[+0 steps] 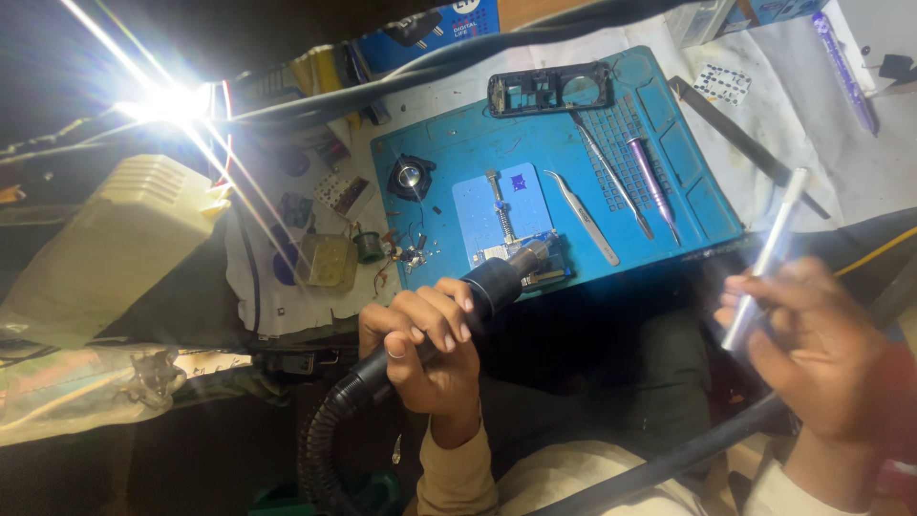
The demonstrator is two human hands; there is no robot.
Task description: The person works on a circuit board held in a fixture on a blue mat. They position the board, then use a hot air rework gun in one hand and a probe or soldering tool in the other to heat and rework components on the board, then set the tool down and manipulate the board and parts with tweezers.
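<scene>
My left hand [426,342] grips a black hot-air wand [482,287] with a ribbed hose trailing down. Its metal nozzle points at a small circuit board [521,256] clamped in a pale blue holder [503,212] on a blue work mat [478,134]. My right hand [812,339], off the mat at the lower right, holds a slim silver tool [769,253] upright, blurred. Curved tweezers [583,215], a straight probe [611,177] and a purple-handled tool [651,186] lie on the mat. A black phone frame [549,91] rests at the mat's far edge.
A very bright lamp [167,103] glares at the upper left. A beige box [115,244] sits left, small parts [330,258] beside the mat. A round black lens piece [410,177] lies on the mat. Thick black cables [430,62] cross the top and bottom right.
</scene>
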